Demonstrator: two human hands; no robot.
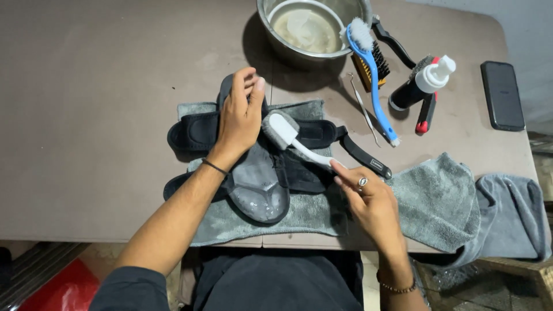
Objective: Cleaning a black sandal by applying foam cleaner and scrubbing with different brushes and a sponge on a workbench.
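A black strapped sandal (262,193) lies on a grey towel (299,216) at the table's near edge, its footbed wet with droplets. My left hand (239,118) rests flat on the sandal's far end, fingers together, pressing it down. In my right hand (368,198) is the handle of a white brush (285,132), whose grey bristled head sits on the sandal just right of my left hand. The sandal's open straps (196,132) spread to both sides.
A steel bowl (340,55) of cloudy water stands at the back. Right of it lie a blue-handled brush (374,80), a black-bristled brush (377,60), a thin metal pick (364,109), a black bottle with white pump (420,86) and a phone (502,95). More grey towels (461,201) hang off the right.
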